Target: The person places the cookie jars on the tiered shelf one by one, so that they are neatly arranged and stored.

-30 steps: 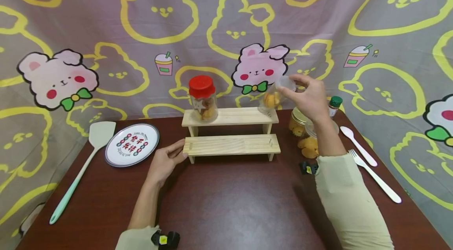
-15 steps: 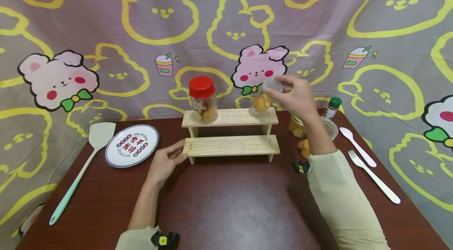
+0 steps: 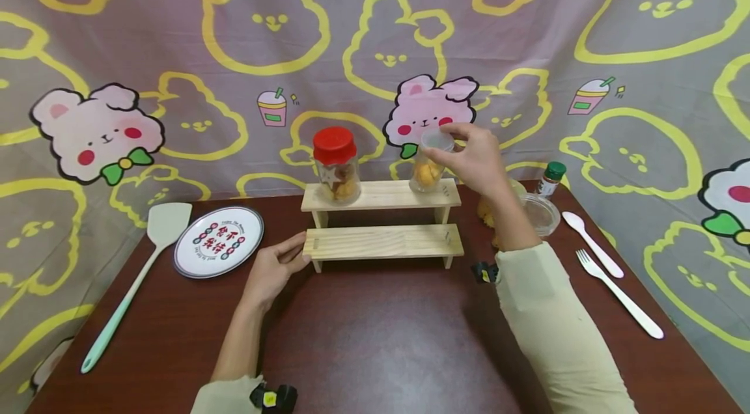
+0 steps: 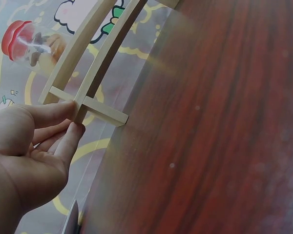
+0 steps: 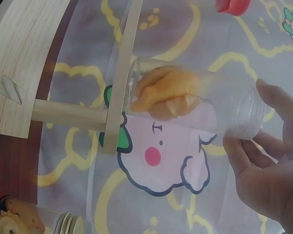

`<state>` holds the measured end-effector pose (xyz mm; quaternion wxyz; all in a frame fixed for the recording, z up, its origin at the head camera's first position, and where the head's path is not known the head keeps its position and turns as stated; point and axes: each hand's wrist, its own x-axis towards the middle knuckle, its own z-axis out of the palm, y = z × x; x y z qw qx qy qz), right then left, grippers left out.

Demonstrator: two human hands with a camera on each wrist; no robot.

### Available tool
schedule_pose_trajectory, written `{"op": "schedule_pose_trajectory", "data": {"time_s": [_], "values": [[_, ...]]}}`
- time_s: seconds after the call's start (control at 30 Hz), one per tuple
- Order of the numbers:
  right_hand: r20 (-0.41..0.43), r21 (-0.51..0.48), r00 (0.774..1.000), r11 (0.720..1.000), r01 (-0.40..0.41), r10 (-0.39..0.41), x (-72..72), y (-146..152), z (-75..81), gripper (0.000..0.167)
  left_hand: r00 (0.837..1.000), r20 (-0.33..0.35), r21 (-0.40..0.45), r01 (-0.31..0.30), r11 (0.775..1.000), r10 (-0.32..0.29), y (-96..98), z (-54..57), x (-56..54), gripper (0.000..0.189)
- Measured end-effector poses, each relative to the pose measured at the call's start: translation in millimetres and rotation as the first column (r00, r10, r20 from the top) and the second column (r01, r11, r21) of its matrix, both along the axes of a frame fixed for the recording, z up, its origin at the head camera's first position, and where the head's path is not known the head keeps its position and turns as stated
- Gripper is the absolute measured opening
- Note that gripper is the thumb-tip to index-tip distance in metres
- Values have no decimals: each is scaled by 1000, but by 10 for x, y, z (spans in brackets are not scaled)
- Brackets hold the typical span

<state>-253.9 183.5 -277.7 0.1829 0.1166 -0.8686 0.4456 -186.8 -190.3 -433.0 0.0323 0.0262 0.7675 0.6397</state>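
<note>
A two-tier wooden shelf point(image 3: 381, 241) stands at the middle back of the table. My left hand point(image 3: 271, 276) pinches the left end of its lower board between thumb and fingers, as the left wrist view shows close up. Around the clear top of a see-through jar point(image 3: 426, 174) curl the fingers of my right hand point(image 3: 477, 160). This jar holds orange-yellow pieces and stands upright on the right part of the upper board. In the right wrist view, its base point(image 5: 133, 80) meets that board. A red-lidded jar point(image 3: 335, 173) with snacks stands at the upper board's left.
Left of the shelf lie a spatula point(image 3: 135, 280) and a white plate point(image 3: 218, 241). To the right are a clear round container point(image 3: 541, 215), a green-capped bottle point(image 3: 551, 179), a spoon point(image 3: 593, 243) and a fork point(image 3: 621, 293). A gold-lidded jar point(image 5: 34, 219) is partly behind my right arm.
My right hand has slid the clear jar leftward along the upper board, and its tilt has straightened to upright. The left hand keeps its place on the lower board.
</note>
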Motion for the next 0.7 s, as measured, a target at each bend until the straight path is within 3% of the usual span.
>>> {"op": "schedule_pose_trajectory", "data": {"time_s": [0.7], "values": [[25,46,1000,999,8,-9,-76,-131,24,59,1000,2,21,-1,1000,1,11,-5,-4,50]]}}
